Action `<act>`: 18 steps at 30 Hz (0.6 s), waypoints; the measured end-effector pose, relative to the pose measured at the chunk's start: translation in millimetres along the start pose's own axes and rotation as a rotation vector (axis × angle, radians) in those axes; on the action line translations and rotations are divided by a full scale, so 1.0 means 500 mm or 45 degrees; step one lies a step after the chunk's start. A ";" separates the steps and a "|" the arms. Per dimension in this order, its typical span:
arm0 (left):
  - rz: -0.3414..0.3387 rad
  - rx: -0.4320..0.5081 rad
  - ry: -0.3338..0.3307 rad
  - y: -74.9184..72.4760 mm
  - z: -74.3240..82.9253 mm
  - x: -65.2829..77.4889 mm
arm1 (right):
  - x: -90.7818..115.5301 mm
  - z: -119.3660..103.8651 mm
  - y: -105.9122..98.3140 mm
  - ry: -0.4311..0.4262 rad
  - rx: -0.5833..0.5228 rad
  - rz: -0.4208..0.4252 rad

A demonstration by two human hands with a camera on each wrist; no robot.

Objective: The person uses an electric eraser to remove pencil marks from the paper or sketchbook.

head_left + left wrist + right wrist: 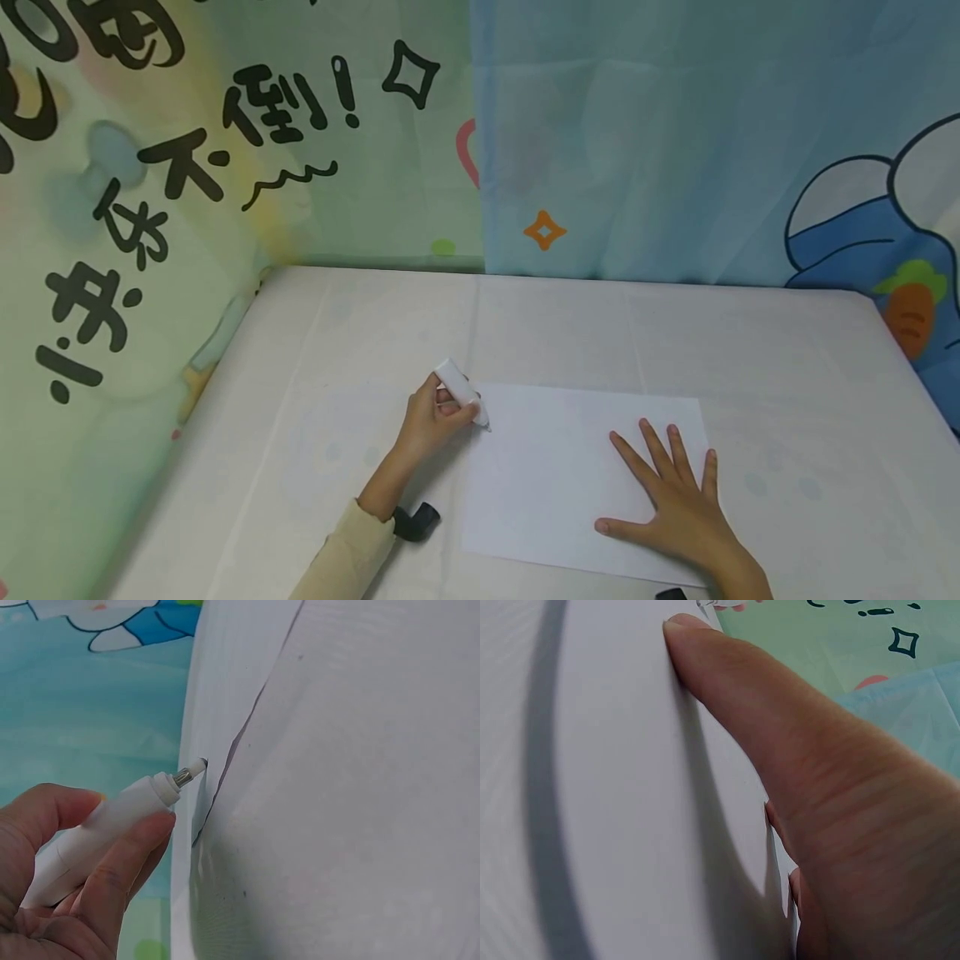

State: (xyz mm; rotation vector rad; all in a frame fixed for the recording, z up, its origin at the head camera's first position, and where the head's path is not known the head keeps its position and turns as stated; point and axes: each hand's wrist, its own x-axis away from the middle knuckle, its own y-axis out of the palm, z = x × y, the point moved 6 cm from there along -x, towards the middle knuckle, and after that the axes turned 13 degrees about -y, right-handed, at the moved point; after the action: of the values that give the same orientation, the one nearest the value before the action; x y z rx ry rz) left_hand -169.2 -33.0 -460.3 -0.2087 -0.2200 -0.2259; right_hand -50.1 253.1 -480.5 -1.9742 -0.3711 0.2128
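My left hand [426, 432] grips a white electric eraser [457, 388] between thumb and fingers, at the left edge of a blank sheet of white paper [547, 475]. In the left wrist view the eraser's barrel [105, 829] ends in a metal collet with a short white tip, which points at the paper's edge. Fingers spread wide, my right hand [675, 510] rests on the right part of the sheet. Its thumb [757, 712] lies along the paper in the right wrist view, and its other fingers are mostly hidden there.
A white cloth [360, 333] covers the table under the paper. Printed curtains [645, 167] stand along the back and left sides. A black wrist device [417, 523] sits by the left sleeve [348, 550], and another dark piece [671, 594] shows near the right wrist.
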 end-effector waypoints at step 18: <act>0.003 -0.042 0.022 -0.002 0.001 -0.001 | -0.001 -0.003 -0.001 0.021 0.002 -0.030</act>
State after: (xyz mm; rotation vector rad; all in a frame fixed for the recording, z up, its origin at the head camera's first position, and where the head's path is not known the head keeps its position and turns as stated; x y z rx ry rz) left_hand -170.0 -33.8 -459.8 -0.2395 -0.1991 -0.2288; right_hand -50.4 251.7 -479.5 -1.9675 -0.3833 0.1810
